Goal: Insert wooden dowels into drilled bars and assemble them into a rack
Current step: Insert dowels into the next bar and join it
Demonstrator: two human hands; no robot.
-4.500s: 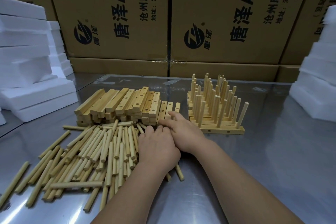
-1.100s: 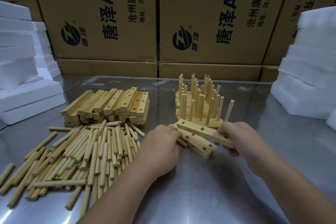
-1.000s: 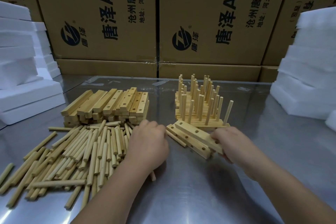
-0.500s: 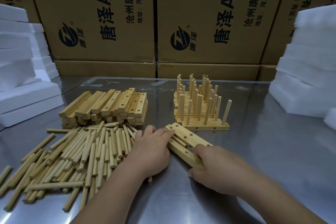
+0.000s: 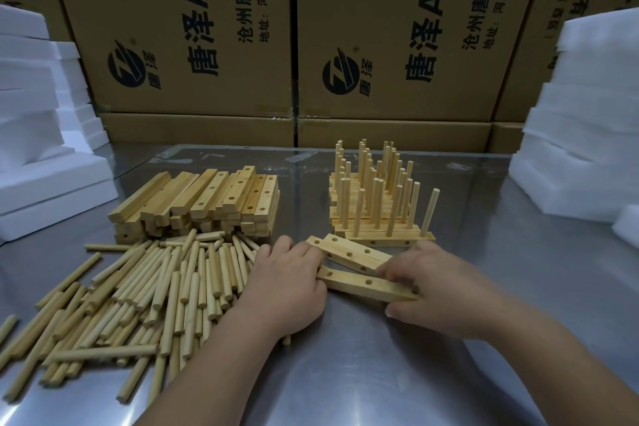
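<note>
Item: left hand [image 5: 283, 290], lying palm down at 6 o'clock on the table [image 5: 518, 304], fingers pressed together and bent, their tips meeting the left ends of the bars; whether they are pinching anything cannot be told. Item: right hand [image 5: 439, 290], at its 3 o'clock, curling its fingers over the right end of the near bar [image 5: 363, 284] with the thumb bracing the bar's near side, so the bar is being pinched between them. That bar is lying flat between the two hands, drilled holes facing up. Item: two more bars [image 5: 349, 254], lying side by side just behind it at 12 o'clock, angled, right ends passing under the right fingers. Item: loose dowels [image 5: 138, 294], spreading in a heap at 9 o'clock, some running under the left hand. Item: stacked bars [image 5: 207, 204], sitting at 11 o'clock behind the dowels. Item: finished racks [image 5: 373, 204], standing at 1 o'clock with dowels pointing upward, just beyond the angled bars. Item: white foam blocks [image 5: 41, 149], piling at both far sides. Item: printed cardboard boxes [image 5: 380, 28], standing at 12 o'clock along the back.
</note>
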